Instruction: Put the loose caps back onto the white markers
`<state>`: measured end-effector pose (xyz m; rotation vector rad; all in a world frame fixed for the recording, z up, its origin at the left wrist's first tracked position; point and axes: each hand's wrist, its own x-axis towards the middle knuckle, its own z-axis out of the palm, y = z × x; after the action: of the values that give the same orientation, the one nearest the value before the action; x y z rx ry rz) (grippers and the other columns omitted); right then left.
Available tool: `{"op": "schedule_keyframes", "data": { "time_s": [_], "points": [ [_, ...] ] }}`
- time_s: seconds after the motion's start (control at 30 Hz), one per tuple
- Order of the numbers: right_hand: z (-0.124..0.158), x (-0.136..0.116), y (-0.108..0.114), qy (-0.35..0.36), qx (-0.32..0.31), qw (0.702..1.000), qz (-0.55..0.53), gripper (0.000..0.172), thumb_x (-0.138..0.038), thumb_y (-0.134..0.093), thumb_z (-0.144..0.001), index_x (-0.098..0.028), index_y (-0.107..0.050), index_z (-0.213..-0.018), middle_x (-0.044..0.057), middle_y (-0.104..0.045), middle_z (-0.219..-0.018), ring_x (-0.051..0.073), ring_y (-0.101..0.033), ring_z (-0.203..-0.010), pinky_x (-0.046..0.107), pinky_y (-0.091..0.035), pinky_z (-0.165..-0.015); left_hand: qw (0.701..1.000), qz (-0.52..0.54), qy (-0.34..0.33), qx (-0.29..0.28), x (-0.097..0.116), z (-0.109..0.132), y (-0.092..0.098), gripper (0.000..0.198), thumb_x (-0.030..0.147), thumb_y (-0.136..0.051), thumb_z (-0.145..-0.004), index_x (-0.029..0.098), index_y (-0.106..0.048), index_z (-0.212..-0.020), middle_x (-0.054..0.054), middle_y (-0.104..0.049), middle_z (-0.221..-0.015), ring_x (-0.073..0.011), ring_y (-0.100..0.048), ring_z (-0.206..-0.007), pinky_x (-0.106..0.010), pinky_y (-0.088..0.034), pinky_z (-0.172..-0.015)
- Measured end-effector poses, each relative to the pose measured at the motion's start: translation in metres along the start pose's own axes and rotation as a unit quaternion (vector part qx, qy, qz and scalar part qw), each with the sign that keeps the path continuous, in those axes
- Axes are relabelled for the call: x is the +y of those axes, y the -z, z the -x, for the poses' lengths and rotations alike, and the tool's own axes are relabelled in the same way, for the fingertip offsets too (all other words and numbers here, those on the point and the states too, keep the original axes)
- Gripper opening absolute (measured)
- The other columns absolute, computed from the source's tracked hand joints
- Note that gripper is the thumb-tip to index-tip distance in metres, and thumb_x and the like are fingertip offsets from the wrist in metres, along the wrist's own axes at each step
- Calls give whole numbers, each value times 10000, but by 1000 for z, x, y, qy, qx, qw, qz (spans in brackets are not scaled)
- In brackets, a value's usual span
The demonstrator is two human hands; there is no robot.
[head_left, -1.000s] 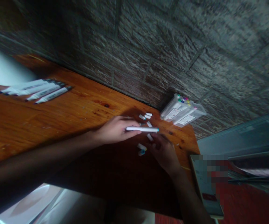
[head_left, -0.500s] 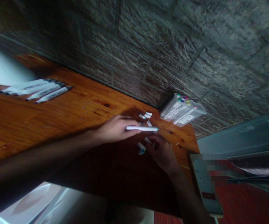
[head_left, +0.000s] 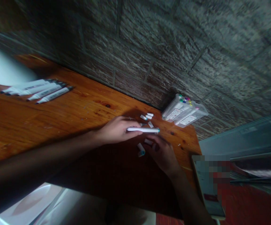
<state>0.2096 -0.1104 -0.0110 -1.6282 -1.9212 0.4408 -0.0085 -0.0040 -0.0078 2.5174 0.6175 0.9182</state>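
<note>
My left hand is closed around a white marker that points right, its far end teal. A grey tip juts out beside that hand, perhaps of a second marker. Just below the marker's teal end, my right hand has its fingers curled around a small white marker cap; shadow hides part of the grip. Left of these fingers lie a white cap and one with a blue-teal end. Beyond the marker, another cap and several more caps rest on the table.
Clear plastic cases with a few coloured markers stand against the brick wall. Several white markers lie in a row at the left of the wooden table, beside a blurred white object. The table's right edge is near the cases.
My right hand's fingers have shifted slightly around the small cap, and the blue-ended cap beside them has turned and moved a little left. My left hand keeps the marker in place.
</note>
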Motion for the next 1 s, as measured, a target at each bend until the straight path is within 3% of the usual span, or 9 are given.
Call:
{"op": "schedule_keyframes", "data": {
  "time_s": [0.43, 0.67, 0.77, 0.9, 1.0],
  "points": [
    [-1, 4, -3, 65, 16, 998, 6, 274, -202, -755, -824, -249, -715, -1091, 55, -715, -1137, 210, -686, -1033, 321, -549, -915, 1000, -2, -1, -2, 0, 0, 1, 192, 320, -629, -933, 184, -729, -1025, -1, -748, -952, -146, -687, -859, -210, -479, -767],
    [1, -7, 3, 95, 64, 993, -27, 137, -199, -681, -897, -219, -728, -1024, 50, -743, -1004, 164, -699, -860, 261, -551, -789, 1000, 0, 1, 2, 1, 0, 2, 188, 316, -637, -929, 185, -728, -1028, -4, -753, -976, -145, -690, -874, -205, -481, -770],
    [3, -11, 5, 102, 43, 993, -39, 138, -219, -648, -928, -203, -728, -1039, 39, -763, -930, 138, -687, -724, 234, -539, -684, 1000, -2, 9, -3, 1, 0, 2, 193, 326, -631, -931, 188, -733, -1021, -5, -753, -963, -147, -691, -865, -210, -483, -769],
    [6, -11, 3, 101, -28, 994, -29, 199, -223, -619, -949, -225, -701, -1131, 27, -784, -977, 140, -716, -749, 226, -534, -704, 1000, -5, 7, -3, 0, 0, 1, 195, 338, -634, -926, 197, -740, -1007, 1, -760, -952, -147, -689, -852, -209, -480, -746],
    [7, -10, 2, 92, -44, 995, -16, 213, -246, -619, -952, -224, -693, -1150, 23, -786, -923, 139, -711, -710, 226, -531, -699, 1000, -6, 5, 1, -1, 0, 1, 194, 339, -636, -924, 198, -737, -1009, 7, -763, -957, -144, -689, -857, -205, -479, -745]
  ]
}}
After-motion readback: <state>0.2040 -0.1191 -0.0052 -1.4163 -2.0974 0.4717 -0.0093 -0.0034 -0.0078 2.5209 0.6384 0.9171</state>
